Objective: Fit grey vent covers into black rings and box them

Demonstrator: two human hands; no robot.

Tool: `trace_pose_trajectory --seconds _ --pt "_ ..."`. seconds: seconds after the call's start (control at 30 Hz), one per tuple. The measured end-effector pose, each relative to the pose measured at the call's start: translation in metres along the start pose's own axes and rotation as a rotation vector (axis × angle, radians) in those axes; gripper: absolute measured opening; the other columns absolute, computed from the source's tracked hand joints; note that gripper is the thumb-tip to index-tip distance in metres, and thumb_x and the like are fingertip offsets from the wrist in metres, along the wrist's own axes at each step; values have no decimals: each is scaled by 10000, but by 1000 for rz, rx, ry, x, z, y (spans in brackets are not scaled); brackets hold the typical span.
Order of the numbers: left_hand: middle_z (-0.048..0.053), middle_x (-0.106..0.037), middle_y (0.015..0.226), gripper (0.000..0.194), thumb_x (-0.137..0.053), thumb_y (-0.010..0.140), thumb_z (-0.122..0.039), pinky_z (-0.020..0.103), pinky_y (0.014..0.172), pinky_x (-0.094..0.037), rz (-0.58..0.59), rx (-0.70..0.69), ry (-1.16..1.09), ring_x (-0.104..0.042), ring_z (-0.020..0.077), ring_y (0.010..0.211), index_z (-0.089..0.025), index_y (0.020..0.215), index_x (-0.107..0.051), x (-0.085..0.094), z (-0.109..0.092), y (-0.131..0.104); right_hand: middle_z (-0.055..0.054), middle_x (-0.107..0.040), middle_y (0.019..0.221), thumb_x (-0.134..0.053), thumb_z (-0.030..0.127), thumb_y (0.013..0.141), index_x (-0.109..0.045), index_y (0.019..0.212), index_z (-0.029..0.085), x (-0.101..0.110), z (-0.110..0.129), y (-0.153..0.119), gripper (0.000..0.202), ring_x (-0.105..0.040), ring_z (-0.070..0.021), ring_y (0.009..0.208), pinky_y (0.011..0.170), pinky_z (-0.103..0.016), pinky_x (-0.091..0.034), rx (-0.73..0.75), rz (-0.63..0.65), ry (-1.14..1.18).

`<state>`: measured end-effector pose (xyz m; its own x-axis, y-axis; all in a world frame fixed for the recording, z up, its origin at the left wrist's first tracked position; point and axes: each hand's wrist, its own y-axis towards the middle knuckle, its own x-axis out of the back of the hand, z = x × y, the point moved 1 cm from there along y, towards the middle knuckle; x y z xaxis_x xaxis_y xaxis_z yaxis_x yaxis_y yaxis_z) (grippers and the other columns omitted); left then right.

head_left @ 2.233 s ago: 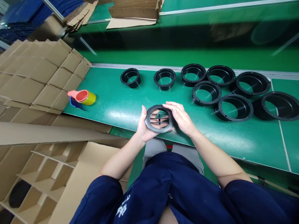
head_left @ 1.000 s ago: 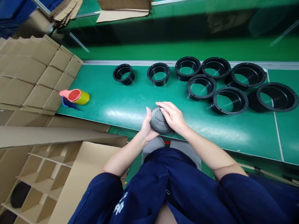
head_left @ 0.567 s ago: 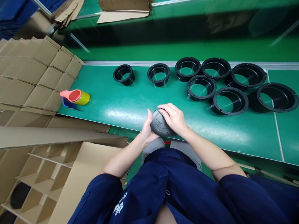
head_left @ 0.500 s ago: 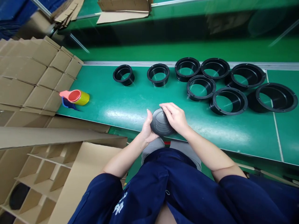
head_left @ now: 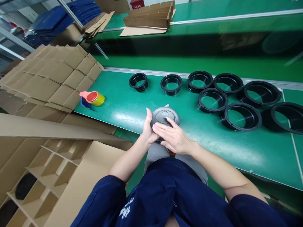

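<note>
White writing on the shirt (head_left: 151, 198) and on the red box (head_left: 136, 4) is too small to read. The round disc (head_left: 163, 114) is above the table's (head_left: 118, 104) near edge, slatted face up, with no clear long axis. The left hand (head_left: 149, 130) clamps it, thumb apart; the right hand (head_left: 176, 138) lies across its near side, index finger spread from the others.

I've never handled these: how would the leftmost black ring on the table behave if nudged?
The black ring would probably slide rather than tip, sitting flat on the glossy green table. Its round wall looks stiff, and its open middle suggests it's light.
</note>
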<state>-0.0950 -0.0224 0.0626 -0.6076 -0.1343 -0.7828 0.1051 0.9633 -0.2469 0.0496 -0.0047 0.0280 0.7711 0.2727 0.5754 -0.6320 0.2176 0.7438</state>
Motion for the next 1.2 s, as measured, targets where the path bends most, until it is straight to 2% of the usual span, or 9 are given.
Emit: trace_pose_trajectory --seconds 0.1,0.27,0.4,0.53,0.63,0.73,0.93,1.07,1.2 --pt "173 -702 1232 849 -243 1004 -750 425 1069 -500 36 -14 14 -686 290 1121 -109 1487 -522 -2 -3 -1 -125 -623 1419 -338 345 1095 -287 1624 186 5 -3 -1 555 -552 -238 1377 1243 -573 -324 -22 -105 51" --pt "146 -691 1283 779 -235 1035 -697 423 1156 -428 -2 -3 24 -627 287 1253 -133 1499 -507 -4 3 -1 -201 -401 1590 -333 487 1083 -239 1630 85 4 -8 2 685 -310 -312 1531 1267 -629 -222 -228 -81 -231" --pt "144 -718 1198 809 -283 1002 -747 417 1093 -482 -25 27 43 -697 274 1101 -144 1481 -531 -2 4 -1 -183 -462 1553 -379 441 1080 -386 1569 90 -5 -2 0 602 -362 -296 1509 1267 -607 -261 -99 -4 -167" --pt "155 -720 1180 826 -257 1009 -740 416 1065 -500 -7 -4 54 -707 273 1059 -115 1468 -541 -1 1 0 -116 -667 1361 -341 292 1084 -407 1558 146 -5 1 -5 500 -585 -216 1343 1192 -515 -447 8 -129 19" --pt "169 -695 1255 845 -245 1007 -744 419 1127 -456 26 -20 73 -664 296 1184 -100 1473 -532 -2 1 1 -170 -602 1434 -373 328 1080 -348 1587 112 0 -4 -3 552 -526 -257 1402 1210 -557 -405 -116 -208 -89" --pt "159 -686 1285 803 -268 1022 -717 418 1173 -417 -3 -21 64 -615 298 1275 -109 1475 -532 -1 3 2 -254 -470 1529 -425 407 1068 -359 1563 12 1 -7 0 637 -367 -343 1502 1239 -621 -305 -183 -142 -230" --pt "142 -707 1235 823 -345 971 -783 486 1163 -434 -2 -19 32 -633 325 1244 -154 1456 -561 5 5 1 -166 -596 1442 -397 320 1082 -254 1620 86 -6 1 1 605 -482 -243 1437 1247 -521 -343 45 -123 -125" --pt "121 -650 1362 755 -344 997 -744 446 1220 -370 30 -120 119 -511 313 1396 -170 1415 -602 6 18 1 -204 -428 1575 -326 476 1090 -165 1643 77 -6 -4 3 701 -326 -290 1528 1263 -565 -283 -126 -137 -258" --pt "86 -602 1438 706 -394 988 -737 424 1240 -343 4 -217 172 -413 299 1473 -202 1390 -621 6 25 2 -201 -345 1624 -227 630 1058 -231 1622 47 -1 -15 2 811 -260 -306 1554 1289 -578 -192 -294 -49 -331"
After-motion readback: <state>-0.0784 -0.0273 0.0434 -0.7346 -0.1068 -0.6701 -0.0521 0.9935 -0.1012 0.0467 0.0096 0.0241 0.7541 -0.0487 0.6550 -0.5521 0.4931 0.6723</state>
